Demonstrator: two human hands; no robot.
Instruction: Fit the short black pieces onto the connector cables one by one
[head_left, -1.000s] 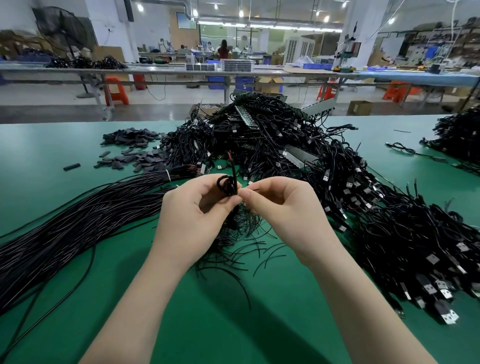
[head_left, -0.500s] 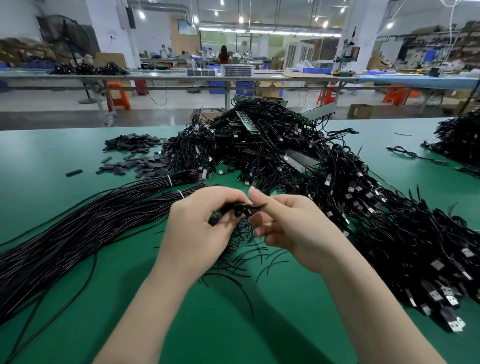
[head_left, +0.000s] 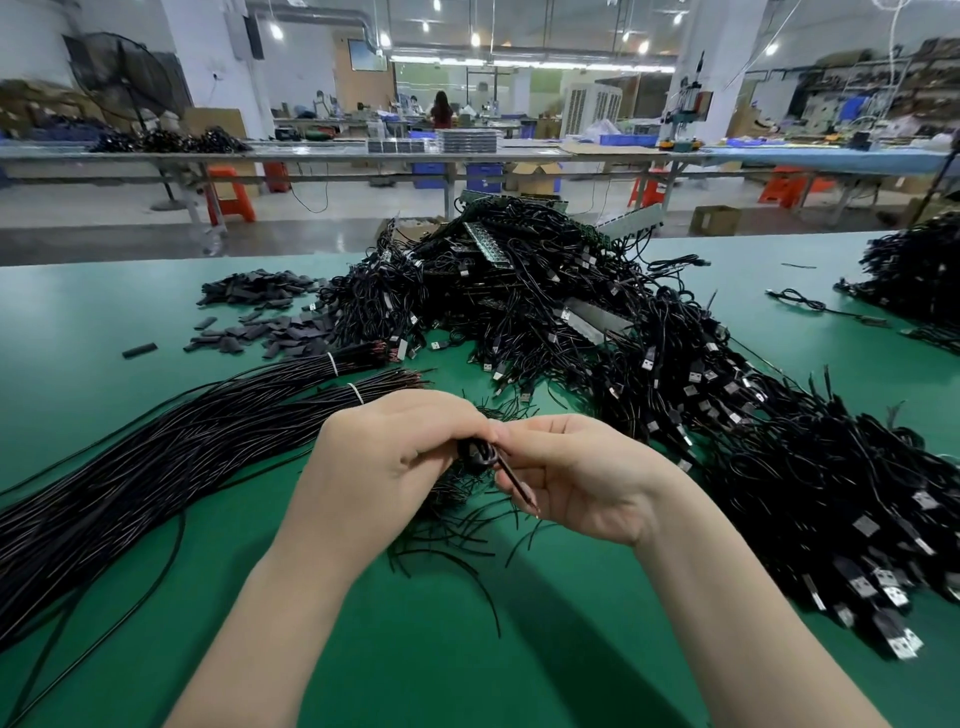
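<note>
Slippage threatened, I judged, because the left hand (head_left: 384, 467) gripped a coiled cable (head_left: 475, 454) while the right hand (head_left: 582, 478) merely pinched its thin bared tip (head_left: 519, 480).

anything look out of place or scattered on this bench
One short black piece lies alone on the green table, left of the loose pile of short black pieces. Cut wire ends are strewn under the hands. Otherwise nothing stands out.
</note>
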